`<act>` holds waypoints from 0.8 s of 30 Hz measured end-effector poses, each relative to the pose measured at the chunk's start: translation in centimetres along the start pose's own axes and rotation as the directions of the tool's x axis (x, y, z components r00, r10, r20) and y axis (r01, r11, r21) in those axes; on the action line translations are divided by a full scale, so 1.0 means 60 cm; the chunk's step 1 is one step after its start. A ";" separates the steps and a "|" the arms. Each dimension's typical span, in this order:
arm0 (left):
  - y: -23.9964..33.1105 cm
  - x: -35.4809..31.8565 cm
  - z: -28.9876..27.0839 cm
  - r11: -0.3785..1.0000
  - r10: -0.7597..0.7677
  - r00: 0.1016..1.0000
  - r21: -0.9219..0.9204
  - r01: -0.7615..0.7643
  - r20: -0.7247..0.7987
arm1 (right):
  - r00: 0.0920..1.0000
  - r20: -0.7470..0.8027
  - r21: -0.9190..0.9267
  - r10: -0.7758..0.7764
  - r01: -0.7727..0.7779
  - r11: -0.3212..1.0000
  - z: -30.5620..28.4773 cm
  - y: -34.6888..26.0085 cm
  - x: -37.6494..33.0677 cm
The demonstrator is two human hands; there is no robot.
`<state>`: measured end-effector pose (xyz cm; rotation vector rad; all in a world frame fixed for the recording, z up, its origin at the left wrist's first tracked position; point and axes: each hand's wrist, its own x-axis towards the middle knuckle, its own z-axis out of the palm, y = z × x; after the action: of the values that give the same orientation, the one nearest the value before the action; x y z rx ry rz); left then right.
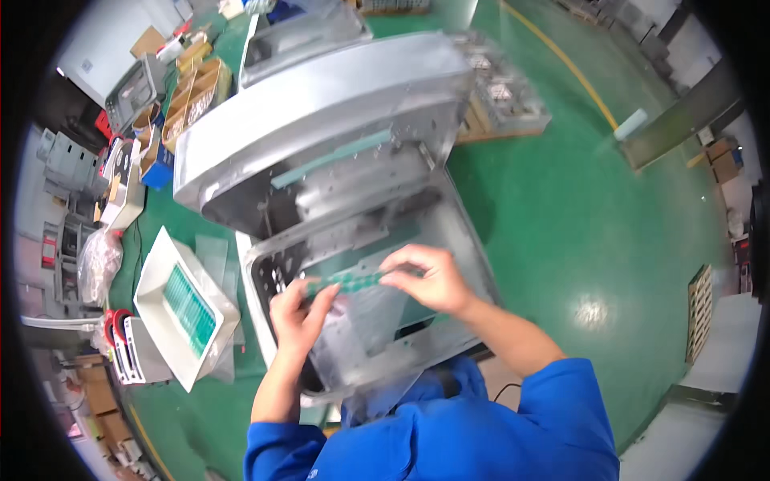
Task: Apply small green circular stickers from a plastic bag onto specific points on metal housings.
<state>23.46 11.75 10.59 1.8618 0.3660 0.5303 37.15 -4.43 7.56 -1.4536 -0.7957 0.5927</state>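
Note:
Stretched between my two hands is a short green strip with a pale patterned look (346, 283); motion blur hides what it is made of. My left hand (301, 313) pinches its left end between thumb and fingers. At the other end my right hand (429, 279) grips it the same way. Both hands hover over the open lower half of a grey metal housing (377, 353). Its big silver-grey cover (321, 108) stands raised on the far side, with a pale green strip (333, 159) along its inside.
A white bin (152, 297) stands to the left, holding a stack of green strips (190, 309). Red-handled tools (116, 329) lie beyond it. Divided cardboard boxes (196, 100) and a blue box (156, 164) are at the far left. Metal parts sit on a pallet (505, 96) behind the housing.

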 end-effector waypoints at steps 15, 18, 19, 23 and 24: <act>-0.117 0.023 -0.034 0.865 -0.361 0.897 -0.268 0.424 0.253 | 0.929 -0.313 0.191 0.196 -0.141 0.971 0.083 0.046 -0.085; -0.142 0.022 -0.036 0.875 -0.341 0.900 -0.258 0.409 0.271 | 0.898 -0.334 0.195 0.285 -0.230 0.953 0.096 0.048 -0.096; -0.155 0.021 -0.035 0.887 -0.301 0.913 -0.270 0.375 0.276 | 0.879 -0.336 0.241 0.340 -0.268 0.933 0.099 0.049 -0.098; -0.157 0.024 -0.037 0.883 -0.315 0.869 -0.218 0.416 0.381 | 0.867 -0.306 0.149 0.393 -0.364 0.919 0.091 0.064 -0.105; -0.150 0.025 -0.040 0.895 -0.298 0.864 -0.197 0.401 0.406 | 0.907 -0.329 -0.050 0.262 -0.294 0.955 0.093 0.058 -0.094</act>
<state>23.50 17.49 3.09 1.5305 0.3512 -0.0259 29.67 -5.08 3.15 -1.7178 -0.3671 0.5168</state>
